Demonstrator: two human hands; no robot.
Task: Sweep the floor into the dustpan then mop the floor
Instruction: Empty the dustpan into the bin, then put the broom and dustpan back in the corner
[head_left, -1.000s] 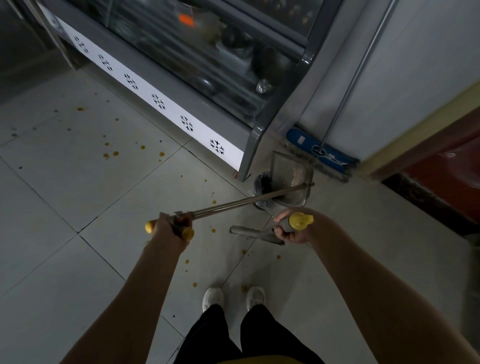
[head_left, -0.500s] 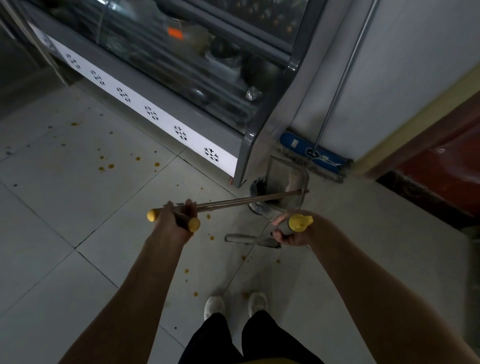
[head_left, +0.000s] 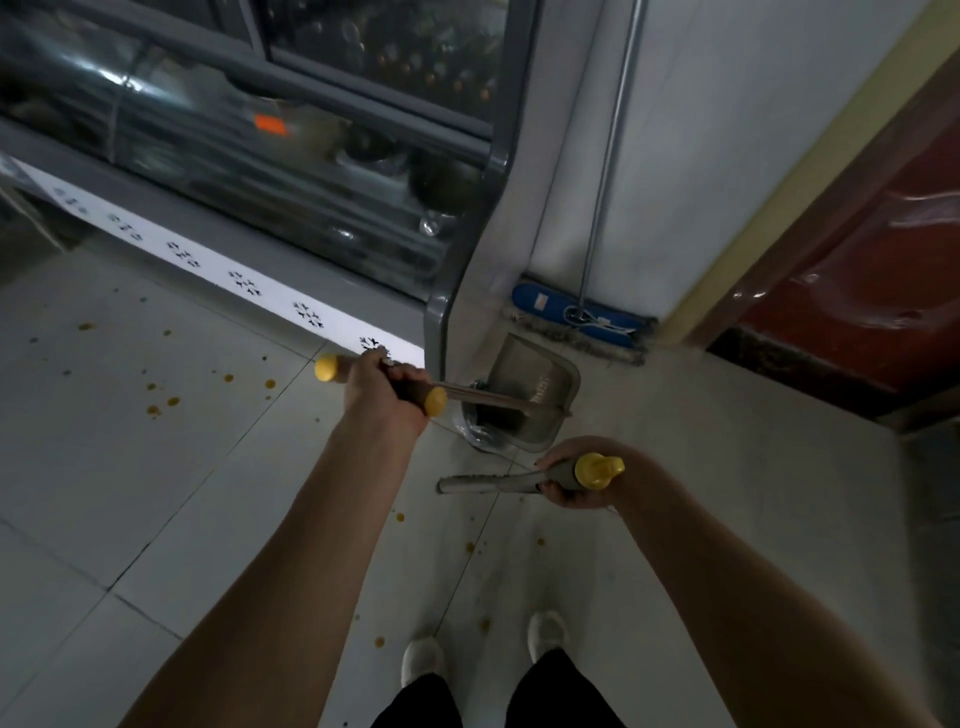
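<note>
My left hand (head_left: 382, 387) is closed around the dustpan handle (head_left: 493, 402), a metal rod with a yellow cap showing on either side of the fist. The rod runs right to the dustpan (head_left: 537, 387), which stands on the floor (head_left: 130, 493) just beside the lower corner post of the glass-front cabinet (head_left: 311, 156). A piece of clear plastic (head_left: 475, 434) lies at the pan's near-left edge. My right hand (head_left: 576, 480) grips the broom (head_left: 488, 483) just below its yellow end cap. The grey part of the broom points left, between the dustpan and my shoes (head_left: 423, 660). Open room: tiled floor runs to the left and ahead-left as far as the cabinet's white base strip, which forms a long diagonal boundary. To the right, bare floor extends to the dark red panel (head_left: 857, 270) and its threshold. Straight ahead, the room closes into a narrow pocket bounded by the cabinet post, the white wall (head_left: 727, 156) and a yellow trim strip. The mop (head_left: 571, 317) occupies that pocket: its blue head lies flat on the floor against the wall, just behind the dustpan, and its metal pole leans up the wall. Orange-brown spots (head_left: 156, 408) are scattered on the tiles left of my hands, with more between the broom and my shoes.
</note>
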